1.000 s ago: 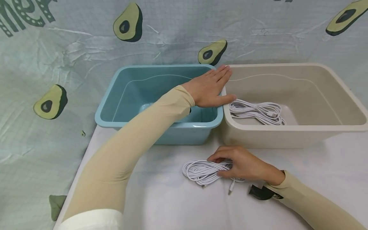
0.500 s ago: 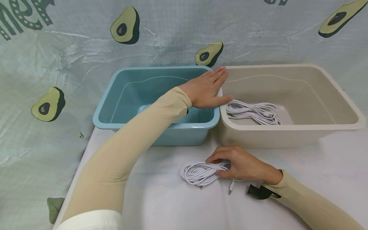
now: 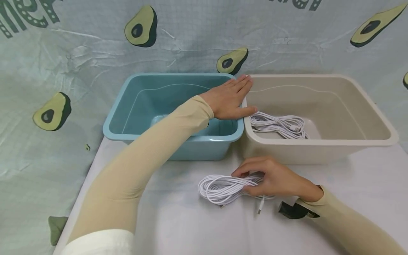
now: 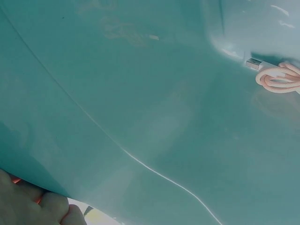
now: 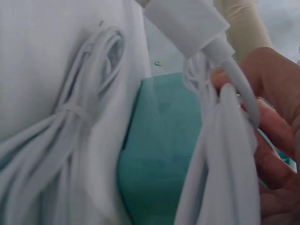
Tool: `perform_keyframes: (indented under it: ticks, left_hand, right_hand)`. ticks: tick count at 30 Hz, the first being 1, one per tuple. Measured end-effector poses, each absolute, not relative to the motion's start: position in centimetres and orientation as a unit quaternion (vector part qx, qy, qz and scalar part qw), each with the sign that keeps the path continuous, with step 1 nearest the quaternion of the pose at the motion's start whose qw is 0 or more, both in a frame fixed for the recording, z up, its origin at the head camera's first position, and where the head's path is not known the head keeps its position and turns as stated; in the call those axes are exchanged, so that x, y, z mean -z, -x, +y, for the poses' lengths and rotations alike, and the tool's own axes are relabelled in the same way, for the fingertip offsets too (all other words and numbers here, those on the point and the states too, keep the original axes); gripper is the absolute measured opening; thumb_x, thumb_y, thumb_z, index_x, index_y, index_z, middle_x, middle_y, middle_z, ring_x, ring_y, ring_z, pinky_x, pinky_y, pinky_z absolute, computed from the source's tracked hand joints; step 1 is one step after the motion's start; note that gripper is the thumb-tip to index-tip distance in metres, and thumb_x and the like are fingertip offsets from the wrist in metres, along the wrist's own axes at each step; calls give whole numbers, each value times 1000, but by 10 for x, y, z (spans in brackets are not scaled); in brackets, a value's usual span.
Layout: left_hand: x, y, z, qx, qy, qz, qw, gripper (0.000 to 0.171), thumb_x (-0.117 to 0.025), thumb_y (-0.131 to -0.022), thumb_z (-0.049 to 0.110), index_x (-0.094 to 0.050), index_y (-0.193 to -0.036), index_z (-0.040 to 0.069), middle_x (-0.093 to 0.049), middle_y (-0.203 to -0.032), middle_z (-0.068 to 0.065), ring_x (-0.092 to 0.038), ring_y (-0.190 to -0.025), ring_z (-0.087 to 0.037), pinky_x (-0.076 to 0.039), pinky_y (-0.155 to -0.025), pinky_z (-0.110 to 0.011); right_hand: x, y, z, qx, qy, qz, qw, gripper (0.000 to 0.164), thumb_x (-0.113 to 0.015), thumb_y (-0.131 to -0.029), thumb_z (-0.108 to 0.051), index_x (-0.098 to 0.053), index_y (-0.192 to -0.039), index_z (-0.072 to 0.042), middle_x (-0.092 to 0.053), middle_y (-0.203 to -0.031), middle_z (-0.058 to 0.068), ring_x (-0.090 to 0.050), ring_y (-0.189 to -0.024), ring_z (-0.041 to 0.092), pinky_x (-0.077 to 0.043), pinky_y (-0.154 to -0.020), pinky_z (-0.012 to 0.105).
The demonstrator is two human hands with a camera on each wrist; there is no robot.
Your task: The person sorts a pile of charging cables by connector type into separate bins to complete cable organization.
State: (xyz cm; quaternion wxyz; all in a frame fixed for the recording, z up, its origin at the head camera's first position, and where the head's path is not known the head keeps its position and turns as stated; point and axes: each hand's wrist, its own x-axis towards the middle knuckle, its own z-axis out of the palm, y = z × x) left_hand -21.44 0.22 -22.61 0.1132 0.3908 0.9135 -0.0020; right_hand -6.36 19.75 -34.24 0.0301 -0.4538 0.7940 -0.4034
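My right hand [image 3: 271, 177] pinches a coiled white cable [image 3: 220, 189] between thumb and fingers, just above the white cloth in front of the bins. A plug [image 3: 260, 205] dangles from it. In the right wrist view the held cable [image 5: 225, 154] hangs from the fingers, its white connector [image 5: 187, 23] close to the lens. Another white bundle [image 5: 89, 98] lies on the cloth beside it. My left hand [image 3: 229, 99] rests flat, fingers straight, over the adjoining rims of the blue bin [image 3: 210, 139] and the beige bin [image 3: 318, 142]. More coiled white cable [image 3: 280, 124] lies inside the beige bin.
The bins stand side by side at the back of the cloth-covered table [image 3: 191, 226]. A pinkish cable [image 4: 279, 77] with a USB plug lies inside the blue bin in the left wrist view. Behind hangs an avocado-print sheet [image 3: 188, 35].
My right hand has risen slightly and shifted a little right, tilting the coiled cable up with it. The left hand stays on the rims. The head view has shifted slightly.
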Motion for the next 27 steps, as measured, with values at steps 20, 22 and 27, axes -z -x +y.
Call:
perform_keyframes:
  ticks: [20, 22, 27]
  left_hand:
    - [224, 214, 2, 11, -392, 913, 111, 91, -27, -105, 66, 6, -167, 8, 9, -177, -7, 11, -165, -21, 2, -137, -38]
    - [225, 213, 2, 11, -390, 914, 111, 91, -27, -105, 66, 6, -167, 9, 9, -177, -7, 11, -165, -21, 1, -137, -38]
    - [225, 213, 3, 10, -389, 915, 111, 91, -28, -105, 66, 6, -167, 9, 10, -177, -6, 11, -165, -21, 1, -137, -38]
  right_hand:
    - [258, 40, 221, 377, 495, 783, -4, 48, -88, -77, -1, -76, -120, -20, -75, -113, -7, -66, -97, 1, -55, -80, 11]
    - [250, 40, 224, 375, 502, 780, -14, 47, -88, -77, -1, -76, -120, -18, -76, -112, -6, -66, -97, 1, -54, -80, 11]
    - [231, 43, 234, 361, 505, 783, -39, 50, -90, -74, 1, -76, -119, -16, -76, -111, -5, -68, -97, 2, -56, -83, 9]
